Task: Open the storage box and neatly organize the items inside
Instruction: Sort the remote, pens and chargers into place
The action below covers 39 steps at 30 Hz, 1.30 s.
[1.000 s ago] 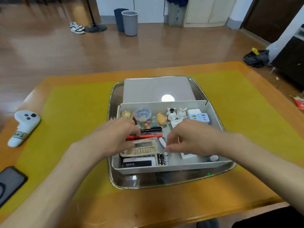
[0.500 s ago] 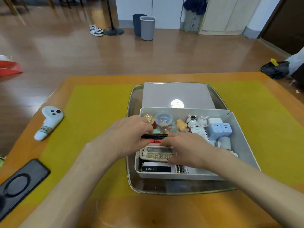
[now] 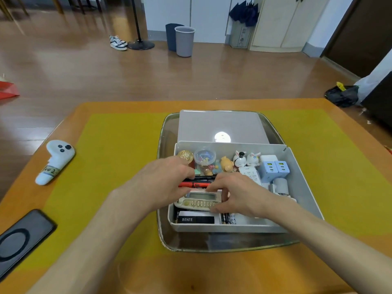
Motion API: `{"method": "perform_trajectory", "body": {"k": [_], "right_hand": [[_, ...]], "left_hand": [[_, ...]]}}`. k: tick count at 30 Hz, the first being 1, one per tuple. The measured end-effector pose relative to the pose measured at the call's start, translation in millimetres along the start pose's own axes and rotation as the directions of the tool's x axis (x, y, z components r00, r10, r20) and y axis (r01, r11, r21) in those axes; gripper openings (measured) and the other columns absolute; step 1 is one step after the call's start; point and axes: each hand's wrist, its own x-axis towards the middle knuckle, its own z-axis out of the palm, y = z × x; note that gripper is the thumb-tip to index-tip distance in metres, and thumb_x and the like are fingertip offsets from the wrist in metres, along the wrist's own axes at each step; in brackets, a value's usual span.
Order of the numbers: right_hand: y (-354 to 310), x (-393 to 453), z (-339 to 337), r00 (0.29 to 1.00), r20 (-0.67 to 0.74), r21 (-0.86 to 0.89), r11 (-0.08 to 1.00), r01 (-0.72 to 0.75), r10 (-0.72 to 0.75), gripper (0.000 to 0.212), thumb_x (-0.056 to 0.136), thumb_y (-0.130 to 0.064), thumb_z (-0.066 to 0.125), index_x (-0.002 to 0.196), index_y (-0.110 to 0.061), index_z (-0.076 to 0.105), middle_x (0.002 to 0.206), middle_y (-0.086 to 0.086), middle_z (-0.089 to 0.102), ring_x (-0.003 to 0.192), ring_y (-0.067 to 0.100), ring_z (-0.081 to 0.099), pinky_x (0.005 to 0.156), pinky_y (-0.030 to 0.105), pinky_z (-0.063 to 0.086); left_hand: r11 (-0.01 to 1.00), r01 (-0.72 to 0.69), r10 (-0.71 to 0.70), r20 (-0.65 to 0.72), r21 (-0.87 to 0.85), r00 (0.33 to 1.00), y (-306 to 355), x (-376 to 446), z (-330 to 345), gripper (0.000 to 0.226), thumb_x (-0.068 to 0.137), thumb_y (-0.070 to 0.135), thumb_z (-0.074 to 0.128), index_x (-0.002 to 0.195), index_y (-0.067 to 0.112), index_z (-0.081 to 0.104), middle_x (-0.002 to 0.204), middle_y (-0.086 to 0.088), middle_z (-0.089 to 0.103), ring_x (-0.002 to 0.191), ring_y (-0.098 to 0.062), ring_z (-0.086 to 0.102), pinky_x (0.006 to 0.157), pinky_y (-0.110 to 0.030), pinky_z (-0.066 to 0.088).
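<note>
The grey storage box sat open in a metal tray on the yellow mat, lid lying flat behind it. Both hands were in there on the beige calculator: the right hand had fingers and thumb curled round its right end, the left hand pinched the top left corner, next to a red pen. Only writing I could read was "BENTE" on a black-and-white box at the front wall; the white controller out on the mat had a handwritten label too smudgy to read.
</note>
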Motion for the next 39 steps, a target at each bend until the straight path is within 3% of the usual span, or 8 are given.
{"method": "perform_trajectory", "body": {"k": [7,17,24,27,30,33,36,39], "right_hand": [[36,-38,-32,0.919,-0.335,-0.002,0.975,-0.223,0.209,0.015,0.090,-0.046,0.066,0.090,-0.032,0.070,0.083,-0.017,0.061,0.077,0.003,0.058,0.066,0.028,0.043],[37,-44,-9,0.888,-0.302,-0.434,0.780,-0.452,0.346,0.077,0.079,-0.084,0.047,0.117,-0.017,0.044,0.102,0.000,0.068,0.090,0.026,0.067,0.057,0.034,0.033],[40,-40,-6,0.854,-0.323,-0.322,0.801,-0.505,0.408,0.058,0.080,-0.066,0.056,0.110,-0.020,0.039,0.091,0.000,0.063,0.072,0.024,0.050,0.054,0.032,0.037],[40,-45,-9,0.843,-0.306,-0.136,0.856,-0.499,0.443,0.054,0.076,-0.060,0.063,0.103,-0.023,0.036,0.086,-0.002,0.063,0.071,0.023,0.055,0.053,0.034,0.038],[42,-54,-16,0.812,-0.334,0.055,0.869,-0.491,0.479,0.062,0.068,-0.063,0.067,0.109,-0.032,0.032,0.076,-0.012,0.057,0.064,0.008,0.053,0.045,0.029,0.032],[45,-65,-24,0.853,-0.294,-0.015,0.891,-0.455,0.431,0.079,0.066,-0.067,0.066,0.129,-0.039,0.029,0.083,-0.014,0.060,0.068,0.009,0.056,0.047,0.027,0.031],[48,-72,-26,0.893,-0.204,-0.060,0.905,-0.421,0.402,0.050,0.066,-0.067,0.065,0.104,-0.041,0.046,0.083,-0.016,0.063,0.072,0.009,0.060,0.050,0.025,0.036],[52,-75,-28,0.893,-0.133,0.053,0.903,-0.427,0.430,0.042,0.066,-0.065,0.071,0.089,-0.037,0.050,0.084,-0.016,0.064,0.074,0.002,0.061,0.056,0.026,0.046]], "left_hand": [[0.996,-0.088,0.088,0.067,-0.008,0.994,15,10,27,0.034,0.091,0.039,0.067,0.123,0.029,0.065,0.108,0.011,0.060,0.098,-0.010,0.057,0.075,-0.026,0.047],[0.997,-0.082,0.080,0.128,0.009,0.989,12,20,44,0.043,0.081,0.045,0.077,0.119,0.032,0.064,0.107,0.014,0.059,0.090,-0.007,0.052,0.066,-0.023,0.037],[0.996,-0.075,0.070,0.121,0.039,0.990,11,19,47,0.044,0.082,0.053,0.073,0.118,0.032,0.061,0.108,0.015,0.062,0.092,-0.008,0.056,0.065,-0.022,0.038],[0.997,-0.065,0.060,0.127,0.036,0.990,11,21,45,0.046,0.081,0.053,0.073,0.120,0.034,0.059,0.113,0.016,0.062,0.097,-0.008,0.058,0.068,-0.022,0.041],[0.997,-0.058,0.051,0.145,0.044,0.988,13,22,45,0.050,0.081,0.052,0.074,0.125,0.033,0.057,0.116,0.015,0.062,0.101,-0.009,0.058,0.074,-0.024,0.048],[0.997,-0.053,0.043,0.165,0.057,0.985,15,25,44,0.051,0.081,0.051,0.075,0.125,0.033,0.056,0.118,0.014,0.061,0.104,-0.011,0.058,0.078,-0.028,0.052],[0.997,-0.047,0.033,0.192,0.067,0.981,15,27,42,0.053,0.081,0.049,0.075,0.127,0.032,0.055,0.120,0.014,0.060,0.108,-0.012,0.058,0.083,-0.033,0.054],[0.996,-0.052,0.037,0.199,0.073,0.979,17,28,41,0.053,0.081,0.054,0.072,0.127,0.033,0.056,0.117,0.014,0.059,0.104,-0.011,0.057,0.079,-0.032,0.054]]}}
